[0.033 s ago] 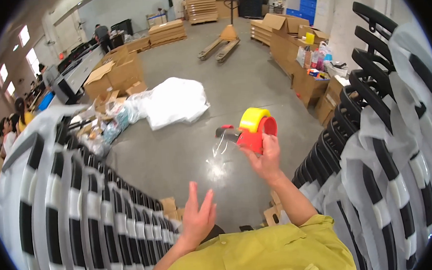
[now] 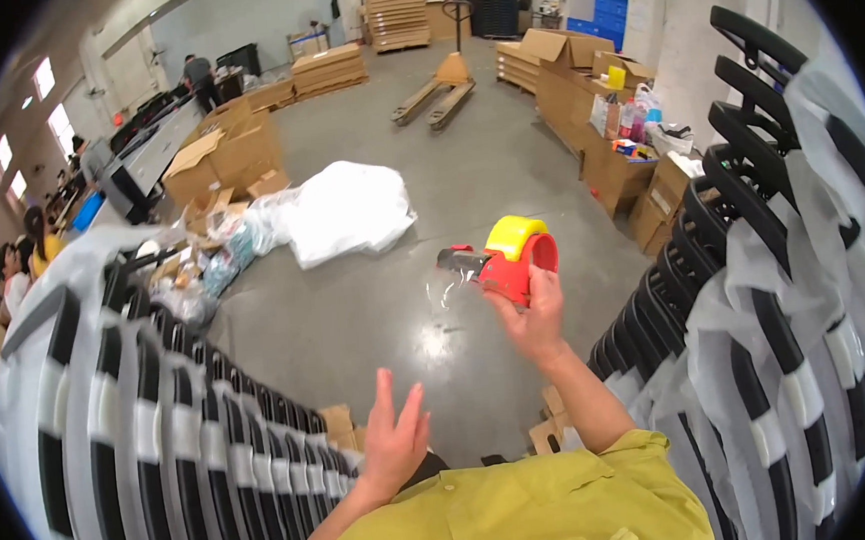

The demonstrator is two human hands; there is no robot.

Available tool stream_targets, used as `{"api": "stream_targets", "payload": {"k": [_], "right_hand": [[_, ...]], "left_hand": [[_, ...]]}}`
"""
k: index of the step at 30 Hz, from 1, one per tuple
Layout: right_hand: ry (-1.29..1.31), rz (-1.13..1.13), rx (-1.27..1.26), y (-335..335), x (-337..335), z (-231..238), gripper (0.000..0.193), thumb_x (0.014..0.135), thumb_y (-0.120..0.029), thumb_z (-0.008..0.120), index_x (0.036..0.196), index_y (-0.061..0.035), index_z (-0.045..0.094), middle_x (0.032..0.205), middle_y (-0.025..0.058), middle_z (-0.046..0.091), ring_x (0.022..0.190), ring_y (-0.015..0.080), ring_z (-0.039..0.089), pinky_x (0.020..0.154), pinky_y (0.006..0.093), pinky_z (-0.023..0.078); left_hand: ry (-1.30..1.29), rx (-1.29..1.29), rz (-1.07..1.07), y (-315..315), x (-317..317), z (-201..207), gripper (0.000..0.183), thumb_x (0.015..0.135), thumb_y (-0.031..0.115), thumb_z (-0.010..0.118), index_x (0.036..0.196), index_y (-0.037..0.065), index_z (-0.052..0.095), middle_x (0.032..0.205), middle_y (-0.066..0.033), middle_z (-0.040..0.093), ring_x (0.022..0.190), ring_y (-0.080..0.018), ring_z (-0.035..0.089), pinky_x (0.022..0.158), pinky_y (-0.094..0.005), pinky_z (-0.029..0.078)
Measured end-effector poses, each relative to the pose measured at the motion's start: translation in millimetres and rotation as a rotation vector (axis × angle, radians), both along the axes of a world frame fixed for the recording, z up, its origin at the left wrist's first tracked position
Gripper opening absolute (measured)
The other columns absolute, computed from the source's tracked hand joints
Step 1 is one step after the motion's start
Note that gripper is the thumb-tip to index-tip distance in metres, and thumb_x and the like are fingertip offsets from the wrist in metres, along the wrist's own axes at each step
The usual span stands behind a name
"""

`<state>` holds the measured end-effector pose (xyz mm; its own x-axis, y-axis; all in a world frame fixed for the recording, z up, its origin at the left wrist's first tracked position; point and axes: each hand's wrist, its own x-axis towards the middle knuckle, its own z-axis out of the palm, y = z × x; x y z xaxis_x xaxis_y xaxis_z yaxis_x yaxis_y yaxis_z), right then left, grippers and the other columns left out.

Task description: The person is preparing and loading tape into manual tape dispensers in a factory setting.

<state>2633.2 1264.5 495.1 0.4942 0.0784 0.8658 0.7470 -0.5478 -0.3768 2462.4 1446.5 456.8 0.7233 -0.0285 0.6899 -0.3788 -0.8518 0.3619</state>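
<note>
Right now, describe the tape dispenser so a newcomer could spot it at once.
Find the grey floor between the two rows of stacked black parts. Over it, the right hand holds the tape dispenser. Its red frame and yellow roll set it apart from the white bundle beyond.

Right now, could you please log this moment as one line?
right hand: holds red tape dispenser | left hand: open, empty | ahead: white bundle on floor

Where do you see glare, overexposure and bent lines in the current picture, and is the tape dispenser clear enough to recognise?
Head view: a glare spot whitens the gray floor; head view: the tape dispenser is recognisable; head view: upper-left windows look overexposed; head view: fisheye distortion bends the left stack and right stack of wrapped black parts.
</note>
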Motion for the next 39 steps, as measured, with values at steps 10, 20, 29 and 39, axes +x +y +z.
{"api": "stream_targets", "payload": {"k": [10,20,29,39], "right_hand": [[-0.101,-0.17,-0.264,-13,208,7,0.042,0.064,-0.021,0.074,0.091,-0.0008,0.049,0.072,0.0105,0.051,0.063,0.0313,0.047,0.062,0.0391,0.039],[0.086,-0.3,-0.187,-26,359,-19,0.047,0.057,-0.018,0.077,0.091,-0.0005,0.051,0.077,0.0116,0.054,0.068,0.0303,0.051,0.061,0.0372,0.042],[0.527,-0.078,0.331,-60,545,-30,0.049,0.066,-0.013,0.075,0.105,-0.0001,0.048,0.093,0.0096,0.056,0.086,0.0201,0.057,0.073,0.0305,0.047],[0.663,0.255,0.748,-83,761,-35,0.045,0.075,-0.01,0.068,0.111,-0.0006,0.043,0.104,0.007,0.054,0.091,0.0118,0.054,0.078,0.0263,0.047]], "left_hand": [[0.167,-0.113,-0.083,105,264,-33,0.047,0.07,0.003,0.065,0.114,0.001,0.048,0.133,-0.0229,0.031,0.111,-0.0364,0.045,0.085,-0.0384,0.044],[0.366,-0.21,-0.698,42,574,-12,0.065,0.069,0.008,0.068,0.126,0.005,0.037,0.131,-0.0183,0.035,0.119,-0.0331,0.038,0.094,-0.0378,0.038],[0.836,-0.65,-1.133,-72,803,0,0.118,0.052,0.025,0.083,0.14,0.013,0.005,0.141,-0.0123,0.017,0.129,-0.0297,0.023,0.099,-0.0442,0.031],[1.008,-1.136,-1.408,-140,1021,-29,0.12,0.054,0.036,0.082,0.14,0.013,0.002,0.138,-0.011,0.022,0.126,-0.0245,0.026,0.103,-0.038,0.027]]}}
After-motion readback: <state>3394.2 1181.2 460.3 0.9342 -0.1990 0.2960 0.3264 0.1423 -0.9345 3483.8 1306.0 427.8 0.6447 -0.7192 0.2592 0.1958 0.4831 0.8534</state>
